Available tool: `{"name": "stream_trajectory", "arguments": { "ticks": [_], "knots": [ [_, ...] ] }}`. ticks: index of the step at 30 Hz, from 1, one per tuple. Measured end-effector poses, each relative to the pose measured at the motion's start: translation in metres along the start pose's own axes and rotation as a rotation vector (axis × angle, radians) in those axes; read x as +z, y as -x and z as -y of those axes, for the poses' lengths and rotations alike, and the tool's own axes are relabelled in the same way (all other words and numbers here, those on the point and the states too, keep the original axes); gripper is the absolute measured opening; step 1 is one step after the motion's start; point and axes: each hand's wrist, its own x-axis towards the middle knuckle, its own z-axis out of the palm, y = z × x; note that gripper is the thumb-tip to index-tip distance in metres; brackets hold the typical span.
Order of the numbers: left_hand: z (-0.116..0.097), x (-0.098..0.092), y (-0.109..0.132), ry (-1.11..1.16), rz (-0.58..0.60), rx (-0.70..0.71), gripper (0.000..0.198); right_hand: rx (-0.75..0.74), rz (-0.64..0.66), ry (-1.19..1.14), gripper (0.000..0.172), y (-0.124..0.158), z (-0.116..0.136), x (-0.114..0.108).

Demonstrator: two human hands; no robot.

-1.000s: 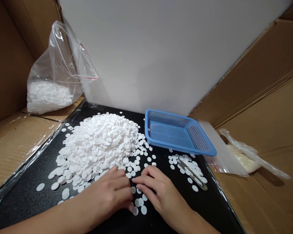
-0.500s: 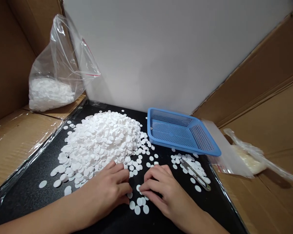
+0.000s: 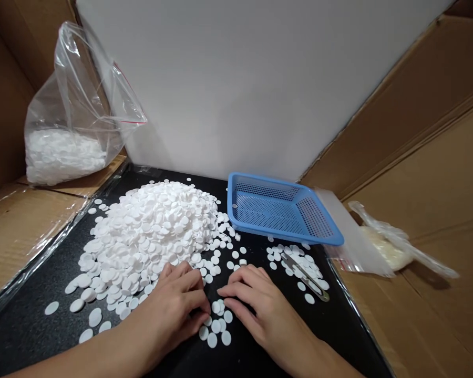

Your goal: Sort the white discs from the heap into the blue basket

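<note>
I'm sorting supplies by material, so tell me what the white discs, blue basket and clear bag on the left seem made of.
White discs: matte, thin and flat; perhaps plastic or card, the look leaves it open.
Blue basket: probably moulded plastic with a soft sheen, judging by its regular perforations.
Clear bag: likely glossy plastic film, see-through with bright creases.

heap of discs [image 3: 157, 231] left of basket [image 3: 268, 210], tool [image 3: 304, 273] before basket.

Lower-right tabletop [image 3: 341, 333] free, disc mound [image 3: 161, 226] blocking left
</note>
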Motion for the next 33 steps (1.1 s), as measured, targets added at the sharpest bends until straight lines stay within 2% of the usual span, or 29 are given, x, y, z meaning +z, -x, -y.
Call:
{"name": "stream_trajectory", "arguments": {
  "ticks": [4,9,12,14,17,20,27,31,33],
  "knots": [
    [0.006,-0.011,-0.002,-0.018,-0.007,-0.039,0.019,0.028,0.083,-0.124,0.017,0.002,0.006,0.007],
    [0.025,-0.056,0.006,0.134,-0.067,-0.163,0.020,0.077,0.180,-0.195,0.015,0.000,0.012,0.004],
    [0.033,-0.079,0.012,0.118,0.005,-0.216,0.013,0.077,0.155,-0.147,0.018,-0.008,0.016,0.007],
    [0.034,-0.084,0.014,0.108,0.070,-0.229,0.014,0.088,0.163,-0.101,0.015,-0.015,0.019,0.013],
    [0.029,-0.079,0.014,0.113,0.177,-0.216,0.019,0.093,0.172,-0.028,0.010,-0.024,0.025,0.025],
    [0.023,-0.068,0.015,0.087,0.233,-0.156,0.020,0.095,0.148,-0.007,0.014,-0.029,0.029,0.034],
    [0.023,-0.042,0.021,-0.020,0.171,-0.041,0.021,0.095,0.118,-0.080,0.022,-0.031,0.032,0.037],
    [0.017,-0.033,0.021,-0.081,0.161,-0.040,0.021,-0.009,0.099,-0.049,0.025,-0.024,0.026,0.026],
    [0.013,-0.027,0.021,-0.139,0.148,-0.022,0.024,-0.065,0.135,0.014,0.024,-0.018,0.021,0.019]
  ]
}}
